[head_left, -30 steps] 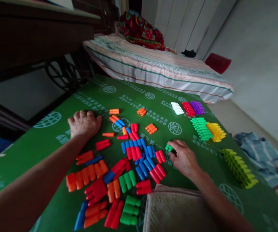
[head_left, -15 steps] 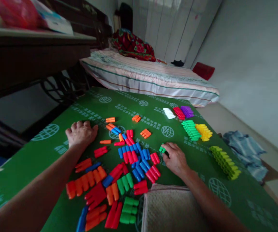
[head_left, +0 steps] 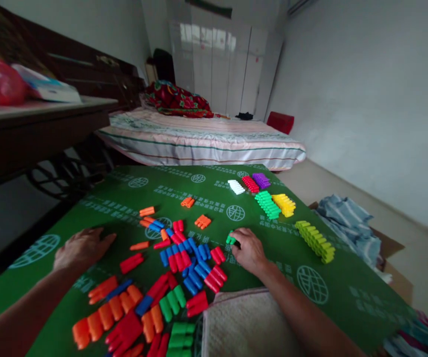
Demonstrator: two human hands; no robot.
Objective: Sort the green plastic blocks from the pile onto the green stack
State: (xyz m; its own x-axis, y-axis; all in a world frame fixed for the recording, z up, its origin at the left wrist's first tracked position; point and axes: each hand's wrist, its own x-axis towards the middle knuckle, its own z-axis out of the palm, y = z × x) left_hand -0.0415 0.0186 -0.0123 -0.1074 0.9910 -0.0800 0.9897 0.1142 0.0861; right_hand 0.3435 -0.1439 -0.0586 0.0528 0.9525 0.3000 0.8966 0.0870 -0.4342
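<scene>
My left hand [head_left: 82, 248] lies palm down on the green table, its thumb stretched out and nothing visible in it. Nearest to it is a single orange block [head_left: 139, 245]. The fingers of my right hand [head_left: 249, 249] are closed on a small green toy building block [head_left: 231, 238] at the tabletop. Between my hands is a loose spread of bullet-shaped plastic blocks: a red block [head_left: 131, 263], blue blocks [head_left: 193, 284], an orange row [head_left: 106, 317] and green blocks [head_left: 173, 303]. Two orange clusters, one of them here [head_left: 202, 221], lie farther back.
Sorted rows stand at the right: white [head_left: 236, 187], red [head_left: 250, 184], purple [head_left: 261, 180], green [head_left: 268, 205], yellow [head_left: 284, 205] and lime [head_left: 315, 241]. A beige cloth pad [head_left: 251, 325] lies under my right forearm. A bed [head_left: 199, 141] stands beyond the table [head_left: 117, 225].
The head view has tilted up and shifted right. My left hand has drawn back towards me and left, away from the blocks. My right hand stays with the green block.
</scene>
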